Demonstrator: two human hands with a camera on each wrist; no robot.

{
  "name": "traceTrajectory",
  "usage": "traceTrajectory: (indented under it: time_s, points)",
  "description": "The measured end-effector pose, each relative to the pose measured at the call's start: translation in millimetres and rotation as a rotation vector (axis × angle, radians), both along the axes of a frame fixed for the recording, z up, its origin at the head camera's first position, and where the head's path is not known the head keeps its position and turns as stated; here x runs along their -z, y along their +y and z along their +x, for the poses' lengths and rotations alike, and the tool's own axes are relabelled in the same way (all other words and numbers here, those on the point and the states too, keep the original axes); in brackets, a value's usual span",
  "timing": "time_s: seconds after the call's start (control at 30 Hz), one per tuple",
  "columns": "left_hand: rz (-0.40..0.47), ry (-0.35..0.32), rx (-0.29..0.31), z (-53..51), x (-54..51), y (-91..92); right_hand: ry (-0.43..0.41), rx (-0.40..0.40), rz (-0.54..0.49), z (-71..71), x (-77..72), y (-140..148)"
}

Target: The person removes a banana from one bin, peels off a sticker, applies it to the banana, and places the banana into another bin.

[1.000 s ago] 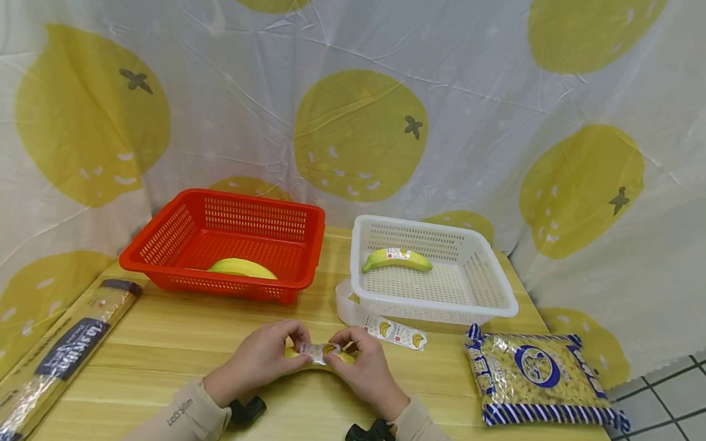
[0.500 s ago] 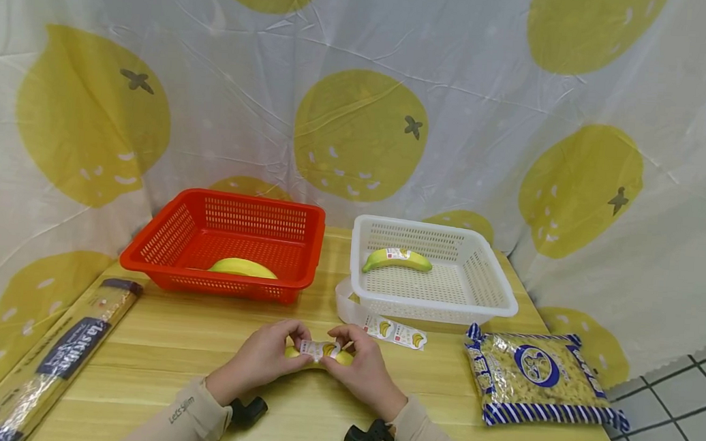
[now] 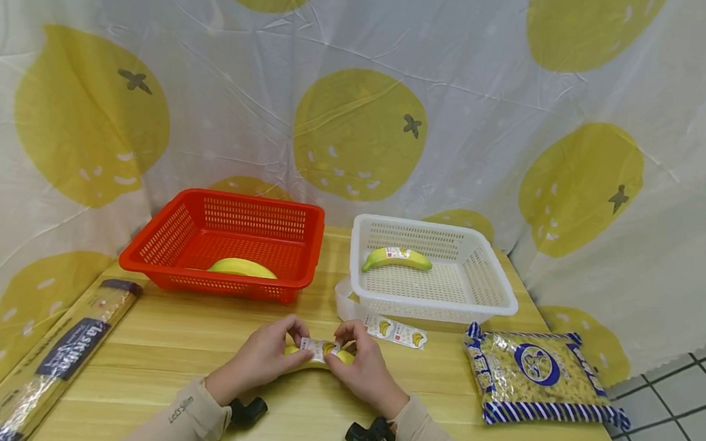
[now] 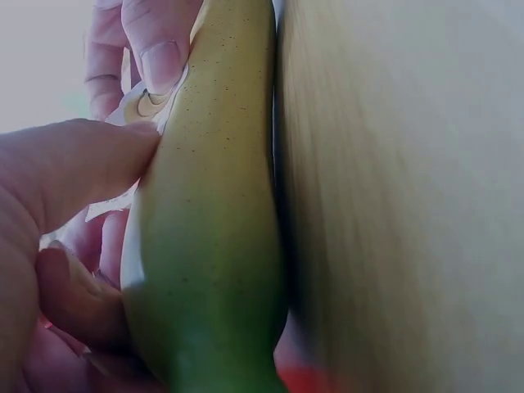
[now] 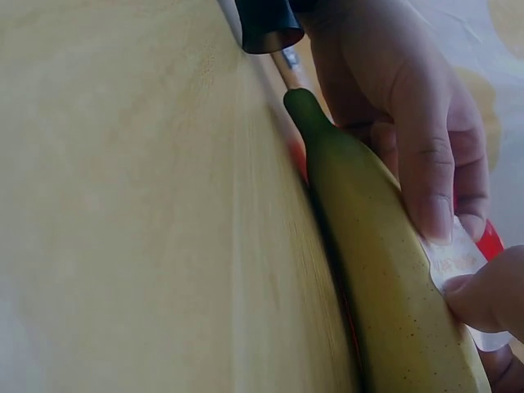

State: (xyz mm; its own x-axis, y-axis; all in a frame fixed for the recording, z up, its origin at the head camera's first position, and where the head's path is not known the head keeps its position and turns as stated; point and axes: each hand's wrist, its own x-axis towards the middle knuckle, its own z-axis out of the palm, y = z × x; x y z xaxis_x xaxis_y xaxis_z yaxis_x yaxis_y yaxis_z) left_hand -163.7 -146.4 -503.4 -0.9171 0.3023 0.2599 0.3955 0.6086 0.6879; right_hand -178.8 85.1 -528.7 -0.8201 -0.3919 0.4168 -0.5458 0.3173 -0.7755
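A yellow banana with a green end (image 5: 372, 237) lies on the table between both hands. Across its top sits a white label with a banana picture (image 3: 320, 349). My left hand (image 3: 263, 356) holds the banana's left part, its thumb (image 4: 106, 160) on the label's near edge and its other fingers on the far side. At the right part, my right hand (image 3: 364, 368) also grips the banana, with the thumb (image 5: 491, 299) pressing the label's edge. The fruit partly hides the fingertips behind it in the left wrist view.
A red basket (image 3: 171, 277) with a banana (image 3: 243, 267) stands back left; a white basket (image 3: 433, 309) with a labelled banana (image 3: 397, 258) stands right of it. A label strip (image 3: 396, 331) lies in front. Packages of spaghetti (image 3: 67, 351) and pasta (image 3: 541, 377) flank the hands.
The right hand's fingers have shifted slightly along the label, and the label now looks flatter against the banana. Both hands stay in nearly the same place.
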Motion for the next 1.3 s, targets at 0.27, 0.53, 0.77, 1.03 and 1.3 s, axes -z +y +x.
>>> traceTrajectory:
  time_s: [0.27, 0.53, 0.77, 1.03, 1.3]
  points:
    - [0.003, 0.025, 0.005, 0.8, -0.5, -1.8, 0.057, -0.011, -0.016, 0.0, 0.9, 0.4]
    - [-0.011, 0.131, 0.070, 1.4, 2.5, -2.9, 0.130, -0.070, -0.027, -1.0, 2.9, 1.0]
    - [0.003, 0.116, 0.104, 1.9, 2.1, -2.6, 0.202, -0.108, -0.013, -1.2, 3.0, 1.3]
    - [0.025, 0.115, 0.108, 1.3, 2.4, -2.1, 0.197, -0.072, -0.001, -1.9, 2.7, 2.9]
    - [0.036, 0.105, 0.105, 1.0, 2.9, -2.0, 0.179, -0.068, 0.033, -0.7, 2.8, 2.7]
